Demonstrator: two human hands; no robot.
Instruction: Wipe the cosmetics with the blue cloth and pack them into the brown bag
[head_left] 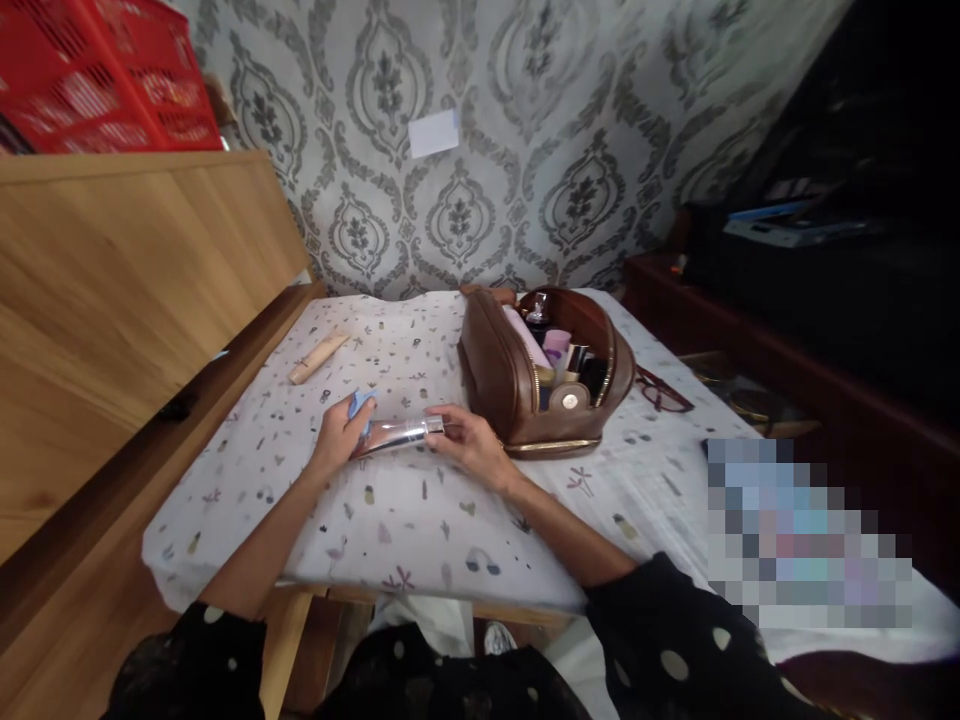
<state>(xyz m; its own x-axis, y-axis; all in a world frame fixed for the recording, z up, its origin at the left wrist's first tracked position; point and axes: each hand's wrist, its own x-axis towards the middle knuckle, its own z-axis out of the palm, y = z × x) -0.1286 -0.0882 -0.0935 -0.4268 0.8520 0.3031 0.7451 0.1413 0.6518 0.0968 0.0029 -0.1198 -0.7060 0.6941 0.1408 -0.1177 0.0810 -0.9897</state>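
Silver-capped tube (396,438): lay nearly crosswise in front of me, just above the printed table cover (420,510), its long axis running left to right, the cap end slightly farther from my body.
Right hand (480,455): closed at the cap (434,425), thumb and fingers pinched about it from the right, making this hand the nearer to that end.
Left hand (334,435): closed around the opposite end, with a blue cloth (363,402) bunched under the thumb; how much cloth lay between palm and tube I could not tell.
Brown leather bag (491,375): stood unzipped beyond my right hand, cosmetics inside.
Beige tube (321,358): lay beyond my left hand, apart from both.
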